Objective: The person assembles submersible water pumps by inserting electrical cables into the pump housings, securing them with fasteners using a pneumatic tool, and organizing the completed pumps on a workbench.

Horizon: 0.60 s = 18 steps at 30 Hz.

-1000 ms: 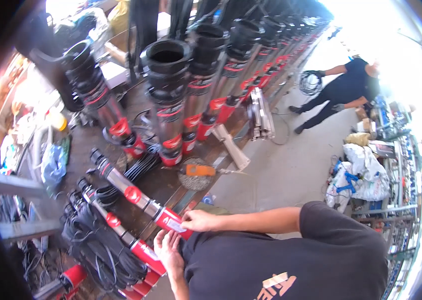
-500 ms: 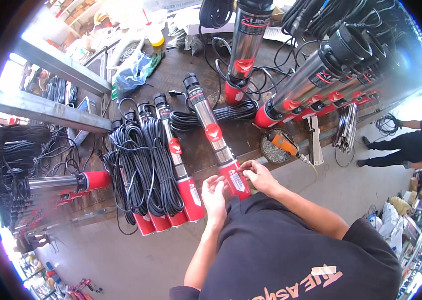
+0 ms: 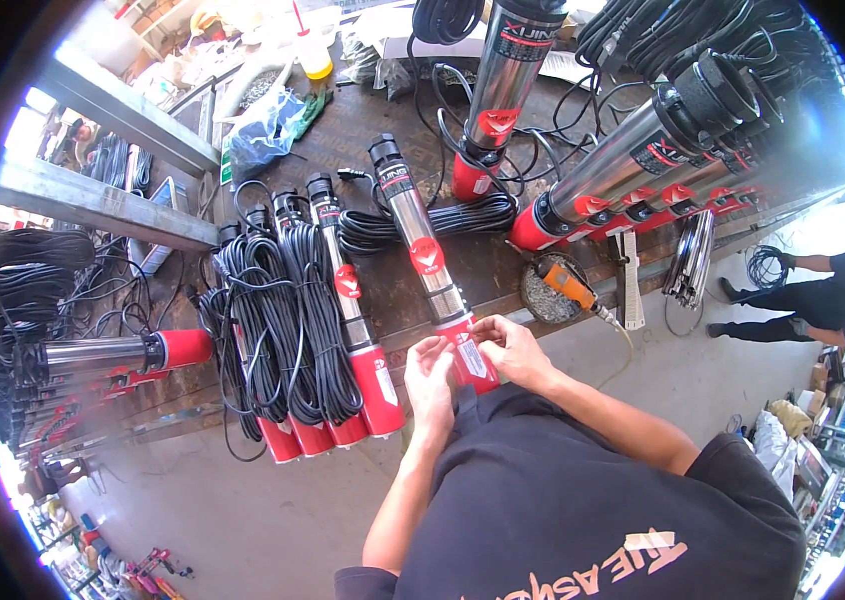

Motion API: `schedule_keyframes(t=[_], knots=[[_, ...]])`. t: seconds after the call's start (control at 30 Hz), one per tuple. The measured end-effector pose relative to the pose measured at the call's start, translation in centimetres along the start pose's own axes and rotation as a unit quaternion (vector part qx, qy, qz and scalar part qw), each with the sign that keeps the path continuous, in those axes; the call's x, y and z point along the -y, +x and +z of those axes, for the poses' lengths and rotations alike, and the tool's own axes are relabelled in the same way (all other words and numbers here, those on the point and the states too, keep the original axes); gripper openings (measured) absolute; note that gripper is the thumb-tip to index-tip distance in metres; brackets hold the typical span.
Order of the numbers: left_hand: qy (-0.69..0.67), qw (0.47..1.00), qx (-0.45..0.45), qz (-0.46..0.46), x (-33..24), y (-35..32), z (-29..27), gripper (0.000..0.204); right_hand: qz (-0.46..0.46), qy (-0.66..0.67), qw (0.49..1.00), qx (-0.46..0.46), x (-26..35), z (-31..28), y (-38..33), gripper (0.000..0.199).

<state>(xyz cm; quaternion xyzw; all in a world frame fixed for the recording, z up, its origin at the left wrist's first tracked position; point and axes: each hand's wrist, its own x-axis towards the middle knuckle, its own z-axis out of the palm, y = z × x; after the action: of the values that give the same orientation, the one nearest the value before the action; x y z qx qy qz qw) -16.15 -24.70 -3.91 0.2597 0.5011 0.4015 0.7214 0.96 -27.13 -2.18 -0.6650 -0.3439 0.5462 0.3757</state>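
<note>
A slim steel submersible pump point(image 3: 426, 250) with a red lower end lies lengthwise before me, its black top pointing away. Over the left side of that red end is my left hand point(image 3: 431, 385), its fingers bent and gathered toward the thumb. From the right, my right hand point(image 3: 511, 352) pinches its fingers together at the red surface, close to a white label point(image 3: 472, 357). Whatever either hand pinches is too small to make out. Beside my left hand lie several similar pumps point(image 3: 375, 390), with bundled black cables point(image 3: 283, 330) on top.
Coiled black cable point(image 3: 443, 226) lies behind the pump. More pumps point(image 3: 613, 165) stand tilted at the right, near a bowl of small metal parts point(image 3: 551, 300) with an orange tool point(image 3: 570, 285). A steel frame point(image 3: 123, 208) crosses the left side. Another person point(image 3: 823, 290) stands far right holding cable.
My left hand's fingers have drawn closer together. My right hand has shifted slightly up and left along the red end. The view has shifted a little.
</note>
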Motion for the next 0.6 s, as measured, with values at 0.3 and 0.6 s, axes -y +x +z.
schedule_keyframes(t=[0.3,0.6], knots=[[-0.13,0.988,0.066,-0.044,-1.1,0.4,-0.3,0.031,0.004,0.064,0.998,0.018,-1.7,-1.3,2.7,0.025],[-0.05,0.998,-0.028,-0.031,-0.1,1.0,-1.9,0.018,-0.18,-0.145,0.969,-0.081,-1.0,0.4,1.7,0.03]])
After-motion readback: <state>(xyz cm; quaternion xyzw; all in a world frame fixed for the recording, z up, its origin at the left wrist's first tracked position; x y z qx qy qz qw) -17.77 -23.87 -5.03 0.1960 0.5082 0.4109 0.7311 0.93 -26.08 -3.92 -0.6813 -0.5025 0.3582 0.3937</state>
